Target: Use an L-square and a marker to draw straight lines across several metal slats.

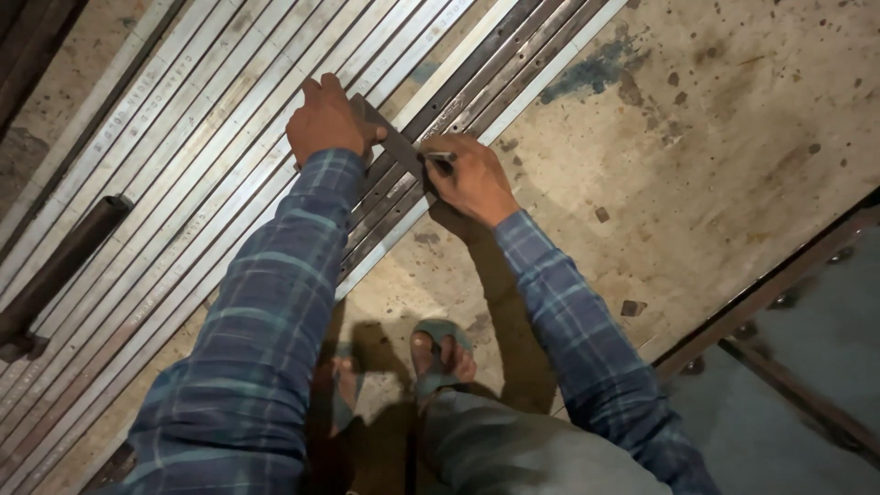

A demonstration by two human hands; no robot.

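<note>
Across the stained concrete floor (697,137) lies a row of long pale metal strips (183,192), side by side and running diagonally, some darker ones with small holes along them. On these strips rests a dark flat metal square (396,145), laid crosswise. Pressed down on its upper end is the left hand (325,119), fingers spread flat. Just beside it, the right hand (472,174) pinches a thin dark pen (440,157), its tip against the square's edge
</note>
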